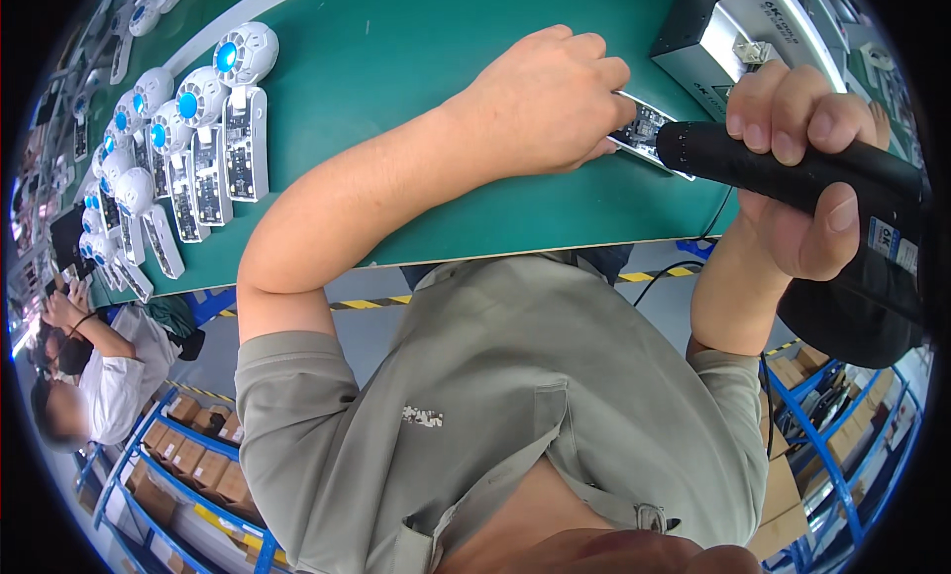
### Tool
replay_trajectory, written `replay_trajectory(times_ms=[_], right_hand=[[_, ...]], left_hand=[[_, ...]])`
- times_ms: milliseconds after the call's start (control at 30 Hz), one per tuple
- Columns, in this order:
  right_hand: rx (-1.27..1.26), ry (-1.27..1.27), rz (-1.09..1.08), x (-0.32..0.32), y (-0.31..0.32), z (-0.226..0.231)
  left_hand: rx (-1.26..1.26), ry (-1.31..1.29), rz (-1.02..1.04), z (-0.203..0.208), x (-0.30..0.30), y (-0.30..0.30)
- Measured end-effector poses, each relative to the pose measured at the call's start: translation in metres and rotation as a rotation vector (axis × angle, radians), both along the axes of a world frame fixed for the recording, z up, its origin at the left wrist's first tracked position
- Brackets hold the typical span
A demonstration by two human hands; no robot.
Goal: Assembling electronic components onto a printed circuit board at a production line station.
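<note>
My right hand [783, 113] is wrapped round a black electric screwdriver [713, 150], which lies slantwise with its tip end over an opened white fan handle [639, 128]. A circuit board shows inside that handle. My left hand [560, 104] reaches across the green bench [396, 99] with curled fingers and grips the handle's far left end. The fan's other end is hidden behind the hand. The screwdriver's bit and any screw under it cannot be made out.
Several white handheld fans [246, 54] with blue centres and open handles lie in rows at the left. A silver-and-black box [738, 39] stands at the back right. A person in white [129, 376] works at the far left. Blue racks [188, 440] hold cartons behind me.
</note>
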State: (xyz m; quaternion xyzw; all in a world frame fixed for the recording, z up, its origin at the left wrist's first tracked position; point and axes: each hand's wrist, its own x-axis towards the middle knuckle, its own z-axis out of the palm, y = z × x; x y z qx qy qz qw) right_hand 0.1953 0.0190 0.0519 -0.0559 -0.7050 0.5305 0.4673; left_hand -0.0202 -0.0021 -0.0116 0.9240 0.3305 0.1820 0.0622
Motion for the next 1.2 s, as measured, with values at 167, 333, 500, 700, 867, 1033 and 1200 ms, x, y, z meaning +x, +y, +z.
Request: replay_trajectory(times_ms=[167, 333, 500, 700, 867, 1033, 1200], right_hand=[[0.005, -0.043, 0.004, -0.005, 0.001, 0.000], [0.008, -0.043, -0.022, -0.009, -0.002, 0.000], [0.005, 0.086, -0.060, 0.002, -0.015, 0.019], [0.009, 0.077, -0.312, 0.066, -0.018, 0.017], [-0.050, 0.046, -0.470, 0.082, -0.022, -0.014], [-0.062, 0.062, -0.583, 0.063, -0.021, -0.022], [-0.070, 0.083, -0.597, 0.054, -0.023, -0.023]], left_hand=[[-0.006, 0.005, 0.003, -0.001, 0.000, 0.002], [-0.001, 0.030, 0.014, 0.003, 0.000, 0.002], [0.049, 0.072, 0.051, 0.002, 0.004, 0.000], [0.016, 0.237, 0.088, 0.027, -0.026, -0.005], [-0.033, 0.497, 0.302, 0.073, -0.111, 0.026], [-0.078, 0.726, 0.831, 0.081, -0.219, 0.104], [-0.007, 0.844, 1.058, 0.031, -0.281, 0.133]])
